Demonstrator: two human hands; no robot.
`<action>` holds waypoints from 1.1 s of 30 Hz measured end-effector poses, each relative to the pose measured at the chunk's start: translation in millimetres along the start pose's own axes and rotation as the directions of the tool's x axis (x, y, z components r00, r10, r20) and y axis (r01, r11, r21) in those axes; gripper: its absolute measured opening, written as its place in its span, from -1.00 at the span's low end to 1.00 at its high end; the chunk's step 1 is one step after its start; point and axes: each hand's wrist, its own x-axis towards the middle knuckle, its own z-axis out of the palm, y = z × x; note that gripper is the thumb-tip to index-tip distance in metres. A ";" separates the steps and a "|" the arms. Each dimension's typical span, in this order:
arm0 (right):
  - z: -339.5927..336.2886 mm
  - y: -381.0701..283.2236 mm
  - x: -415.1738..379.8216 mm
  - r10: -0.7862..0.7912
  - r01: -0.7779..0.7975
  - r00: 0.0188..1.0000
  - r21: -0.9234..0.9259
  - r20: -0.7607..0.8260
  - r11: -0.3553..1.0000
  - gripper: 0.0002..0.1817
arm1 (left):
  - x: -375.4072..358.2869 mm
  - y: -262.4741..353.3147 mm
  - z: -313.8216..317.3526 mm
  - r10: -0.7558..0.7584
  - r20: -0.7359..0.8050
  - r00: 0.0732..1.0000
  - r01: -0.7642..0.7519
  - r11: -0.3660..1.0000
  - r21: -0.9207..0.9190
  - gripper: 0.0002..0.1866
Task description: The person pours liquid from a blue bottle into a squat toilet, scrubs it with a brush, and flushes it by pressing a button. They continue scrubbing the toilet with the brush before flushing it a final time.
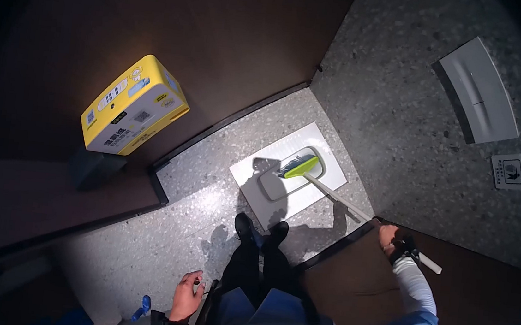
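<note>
My right hand (386, 238) is wrapped round the pale handle (345, 201) of a broom, whose end sticks out past my wrist. The broom's green head (301, 167) with dark bristles lies over the basin of a white squat toilet (329, 175) set in the floor. At the lower left, my left hand (186, 297) hangs loosely beside my leg, fingers slightly curved and thumb apart, with nothing seen in it. Black bands with small devices circle both wrists.
A yellow and white box dispenser (135, 111) juts from the brown partition (222, 44) on the left. A grey toilet-roll dispenser (481, 90) and a small sign (508, 172) are on the speckled wall. My black shoes (246, 227) stand at the toilet's near edge. A blue object (142, 309) shows at lower left.
</note>
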 end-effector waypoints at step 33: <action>-130.6 44.8 0.1 -0.260 0.269 0.934 0.002 -0.246 0.963 -0.68 | 11.0 18.6 10.8 0.049 0.084 0.995 -0.054 0.996 0.069 -0.65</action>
